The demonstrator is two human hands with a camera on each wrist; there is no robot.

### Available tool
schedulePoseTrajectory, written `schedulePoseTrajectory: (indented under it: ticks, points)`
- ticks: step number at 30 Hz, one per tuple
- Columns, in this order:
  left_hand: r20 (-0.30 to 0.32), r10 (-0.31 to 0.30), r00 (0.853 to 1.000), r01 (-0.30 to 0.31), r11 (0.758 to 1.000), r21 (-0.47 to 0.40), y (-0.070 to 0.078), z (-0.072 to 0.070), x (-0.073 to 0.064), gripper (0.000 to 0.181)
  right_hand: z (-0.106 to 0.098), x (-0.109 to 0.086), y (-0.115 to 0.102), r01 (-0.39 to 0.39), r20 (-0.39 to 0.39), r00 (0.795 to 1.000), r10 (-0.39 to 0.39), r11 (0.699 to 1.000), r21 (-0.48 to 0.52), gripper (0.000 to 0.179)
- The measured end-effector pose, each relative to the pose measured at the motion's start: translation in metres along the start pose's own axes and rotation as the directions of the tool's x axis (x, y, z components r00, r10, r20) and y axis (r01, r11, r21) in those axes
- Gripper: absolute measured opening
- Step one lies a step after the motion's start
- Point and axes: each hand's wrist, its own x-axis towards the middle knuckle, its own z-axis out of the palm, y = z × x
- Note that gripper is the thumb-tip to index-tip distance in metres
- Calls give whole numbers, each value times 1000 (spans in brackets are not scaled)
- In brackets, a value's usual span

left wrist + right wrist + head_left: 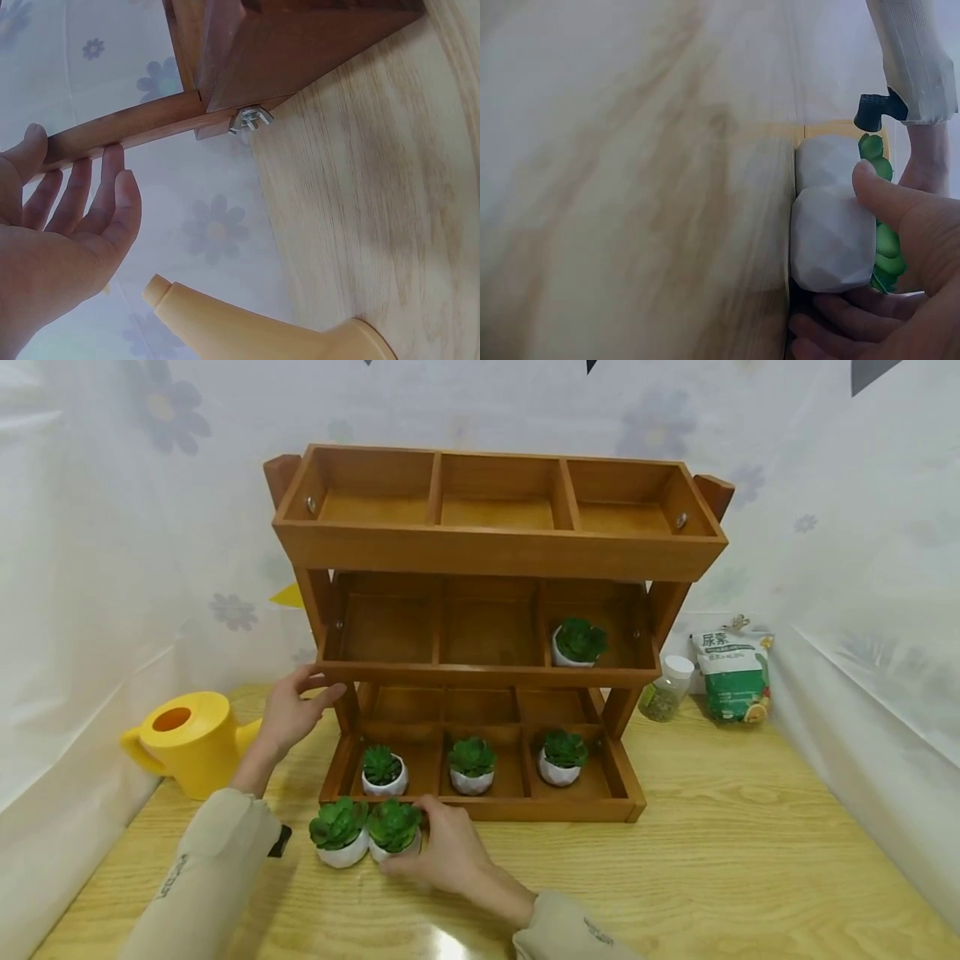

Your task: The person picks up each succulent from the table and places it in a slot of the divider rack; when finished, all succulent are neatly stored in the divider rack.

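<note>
My right hand [450, 852] grips a potted succulent [393, 825] on the table, thumb on one side of its faceted white pot [832, 240] and fingers on the other. Right beside it, to the left, is another potted succulent [341, 831]. Both are in front of a brown wooden three-tier shelf [510, 553]. With thumb and fingers on opposite sides, my left hand [292, 710] holds the shelf's left side post [112, 127]. Several potted succulents stand in the shelf: one in each bottom front compartment, and one plant [579, 642] in the middle tier's right compartment.
A yellow watering can [191, 747] stands left of the shelf, near my left forearm. To the right are a lidded clear jar [666, 689] and a green-and-white bag [735, 677]. A flower-patterned curtain [840, 527] surrounds the wooden table [720, 843]. A metal wing nut [251, 118] sticks out from the shelf's side.
</note>
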Motion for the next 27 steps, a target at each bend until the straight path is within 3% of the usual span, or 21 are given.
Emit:
schedulePoseTrajectory:
  ticks: [9, 21, 27]
  points:
    - [-5, 4, 1000, -4, 1000, 2, -1, 0, 0, 56, 0, 1, -6, -35, -3, 999, 35, 999, -19, 61]
    - [-2, 9, 1000, -9, 1000, -2, -1, 0, 1, 58, -6, 0, -4, 59, -12, 998, -60, 995, -77, 57]
    - [-1, 5, 1000, -5, 1000, 2, -1, 0, 0, 59, -10, -1, -4, 21, 43, 999, -18, 998, -60, 56]
